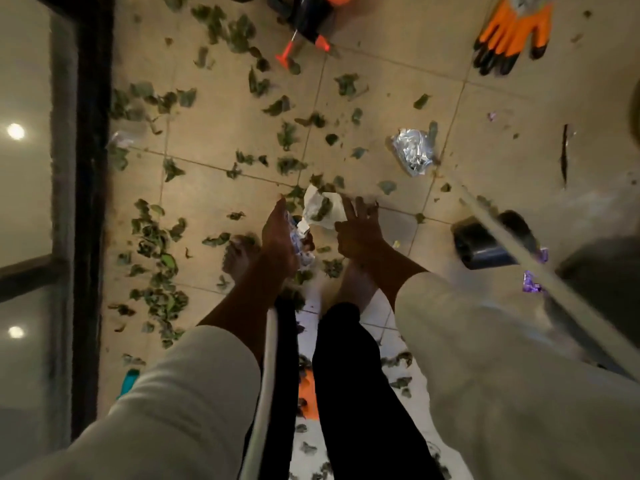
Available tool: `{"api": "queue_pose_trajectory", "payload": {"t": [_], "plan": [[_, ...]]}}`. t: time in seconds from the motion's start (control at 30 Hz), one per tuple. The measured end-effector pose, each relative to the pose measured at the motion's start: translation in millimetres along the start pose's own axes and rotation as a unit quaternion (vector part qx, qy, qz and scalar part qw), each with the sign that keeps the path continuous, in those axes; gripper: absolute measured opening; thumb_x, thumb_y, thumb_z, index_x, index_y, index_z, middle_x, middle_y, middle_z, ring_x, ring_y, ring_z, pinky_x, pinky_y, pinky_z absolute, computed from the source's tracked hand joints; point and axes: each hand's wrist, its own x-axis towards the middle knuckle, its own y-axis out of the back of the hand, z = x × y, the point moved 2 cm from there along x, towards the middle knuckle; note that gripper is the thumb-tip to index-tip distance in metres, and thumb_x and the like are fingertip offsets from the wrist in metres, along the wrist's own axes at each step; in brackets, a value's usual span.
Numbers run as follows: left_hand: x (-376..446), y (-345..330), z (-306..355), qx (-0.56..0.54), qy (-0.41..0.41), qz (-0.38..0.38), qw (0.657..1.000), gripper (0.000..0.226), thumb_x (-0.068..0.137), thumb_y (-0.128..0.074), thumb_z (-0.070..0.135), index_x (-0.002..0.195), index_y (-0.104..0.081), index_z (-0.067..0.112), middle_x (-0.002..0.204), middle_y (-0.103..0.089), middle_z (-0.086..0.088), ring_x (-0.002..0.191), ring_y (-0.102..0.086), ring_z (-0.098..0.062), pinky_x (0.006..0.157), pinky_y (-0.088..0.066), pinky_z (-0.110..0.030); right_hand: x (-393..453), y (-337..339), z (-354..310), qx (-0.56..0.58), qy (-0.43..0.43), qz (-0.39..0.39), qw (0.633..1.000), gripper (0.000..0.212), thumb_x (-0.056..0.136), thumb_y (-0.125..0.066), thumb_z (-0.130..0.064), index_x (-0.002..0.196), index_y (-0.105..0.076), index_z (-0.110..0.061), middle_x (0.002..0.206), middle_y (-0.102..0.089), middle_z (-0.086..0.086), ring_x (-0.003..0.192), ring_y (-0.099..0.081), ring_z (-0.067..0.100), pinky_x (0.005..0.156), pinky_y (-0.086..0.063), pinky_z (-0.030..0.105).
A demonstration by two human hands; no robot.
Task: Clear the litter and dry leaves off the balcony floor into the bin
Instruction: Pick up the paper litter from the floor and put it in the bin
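Note:
Dry green leaves (pixel 156 237) lie scattered over the beige balcony tiles. My left hand (pixel 277 233) reaches down to the floor with a bunch of crumpled wrappers (pixel 304 249) held against its palm. Just to the right, a white scrap of paper (pixel 322 209) with leaves on it lies between my hands. My right hand (pixel 360 230) has its fingers spread and straight, touching that paper's right edge. A crumpled silver foil wrapper (pixel 414 152) lies farther off to the right. A purple wrapper (pixel 533 284) lies near a dark container (pixel 485 245).
A pale broom handle (pixel 519 252) slants across the dark container at right. Orange work gloves (pixel 512 32) and a black-and-orange tool (pixel 311 19) lie at the far end. A dark-framed glass door (pixel 86 168) runs along the left. My bare feet (pixel 239 258) stand among the leaves.

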Motion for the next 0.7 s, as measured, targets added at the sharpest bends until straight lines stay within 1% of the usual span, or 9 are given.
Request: {"api": "queue_pose_trajectory", "payload": {"t": [0.1, 0.17, 0.23, 0.33, 0.4, 0.5, 0.57, 0.63, 0.7], "plan": [[-11.4, -5.1, 4.6, 0.028, 0.0, -0.003, 1.0, 0.081, 0.085, -0.058, 0.066, 0.139, -0.053, 0.007, 0.111, -0.07, -0.02, 0.101, -0.068, -0.027, 0.089, -0.054, -0.034, -2.1, 2.3, -3.3, 0.032, -0.012, -0.028, 0.999, 0.038, 0.095, -0.051, -0.021, 0.13, -0.056, -0.007, 0.141, -0.049, 0.016, 0.135, -0.039, 0.035, 0.114, -0.023, 0.047], [-23.6, -9.8, 6.0, 0.027, 0.012, -0.053, 0.998, 0.072, 0.071, -0.079, 0.056, 0.115, -0.069, 0.0, 0.096, -0.074, -0.019, 0.089, -0.073, -0.022, 0.074, -0.058, -0.028, -6.4, 17.8, -3.7, 0.117, -0.059, 0.038, 0.991, 0.025, 0.089, -0.056, -0.024, 0.108, -0.066, -0.01, 0.115, -0.065, 0.012, 0.115, -0.056, 0.033, 0.1, -0.036, 0.039], [-33.4, -7.2, 7.0, 0.027, 0.021, -0.033, 0.999, 0.073, 0.072, -0.069, 0.069, 0.109, -0.065, 0.006, 0.077, -0.069, -0.012, 0.064, -0.067, -0.024, 0.057, -0.053, -0.028, -14.2, 34.1, -5.0, 0.259, -0.138, 0.079, 0.953, 0.019, 0.086, -0.06, -0.024, 0.096, -0.069, -0.01, 0.103, -0.069, 0.013, 0.102, -0.062, 0.033, 0.083, -0.044, 0.032], [-3.2, 19.3, 0.9, 0.046, 0.043, 0.025, 0.998, 0.112, 0.053, -0.075, 0.08, 0.129, -0.054, 0.0, 0.11, -0.061, -0.024, 0.09, -0.06, -0.037, 0.081, -0.048, -0.045, -25.8, 47.6, -5.9, 0.377, -0.217, 0.071, 0.898, 0.022, 0.084, -0.062, -0.017, 0.102, -0.064, -0.007, 0.107, -0.068, 0.013, 0.102, -0.062, 0.032, 0.078, -0.046, 0.031], [3.4, 22.5, 4.4, 0.058, 0.025, 0.035, 0.997, 0.111, 0.054, -0.078, 0.078, 0.134, -0.055, 0.004, 0.135, -0.056, -0.024, 0.112, -0.057, -0.04, 0.098, -0.042, -0.053, -30.7, 57.8, -7.3, 0.471, -0.246, 0.051, 0.846, 0.035, 0.083, -0.066, -0.011, 0.114, -0.052, -0.008, 0.111, -0.063, 0.013, 0.097, -0.062, 0.031, 0.072, -0.047, 0.032], [-32.4, -4.6, 27.0, 0.084, -0.017, 0.031, 0.996, 0.073, 0.07, -0.07, 0.072, 0.119, -0.064, 0.019, 0.112, -0.07, -0.013, 0.096, -0.069, -0.028, 0.093, -0.051, -0.047, -28.5, 69.4, -11.9, 0.655, -0.259, 0.008, 0.71, 0.029, 0.079, -0.074, -0.004, 0.103, -0.058, -0.009, 0.105, -0.066, 0.015, 0.082, -0.067, 0.026, 0.056, -0.052, 0.029], [-30.7, -14.4, 34.6, 0.097, -0.038, 0.036, 0.994, 0.078, 0.066, -0.075, 0.07, 0.123, -0.065, 0.018, 0.109, -0.071, -0.013, 0.1, -0.068, -0.035, 0.093, -0.052, -0.048, -26.2, 79.1, -17.8, 0.733, -0.242, 0.003, 0.636, 0.016, 0.08, -0.075, -0.002, 0.09, -0.065, -0.01, 0.092, -0.069, 0.013, 0.078, -0.066, 0.021, 0.057, -0.054, 0.027], [-27.5, -28.7, 36.8, 0.121, -0.024, 0.011, 0.992, 0.091, 0.06, -0.081, 0.07, 0.126, -0.065, 0.009, 0.121, -0.065, -0.02, 0.104, -0.059, -0.043, 0.093, -0.048, -0.05, -23.8, 88.1, -19.2, 0.761, -0.225, 0.01, 0.609, 0.013, 0.08, -0.076, -0.006, 0.091, -0.069, -0.008, 0.084, -0.068, 0.01, 0.076, -0.064, 0.017, 0.059, -0.051, 0.026], [-24.0, -41.9, 39.4, 0.129, -0.039, -0.004, 0.991, 0.077, 0.065, -0.084, 0.059, 0.117, -0.07, 0.004, 0.123, -0.062, -0.027, 0.098, -0.056, -0.04, 0.091, -0.045, -0.052, -20.4, 91.6, -17.8, 0.752, -0.206, -0.003, 0.626, 0.012, 0.081, -0.074, -0.009, 0.093, -0.072, -0.01, 0.086, -0.069, 0.008, 0.079, -0.063, 0.015, 0.062, -0.048, 0.025]]}}
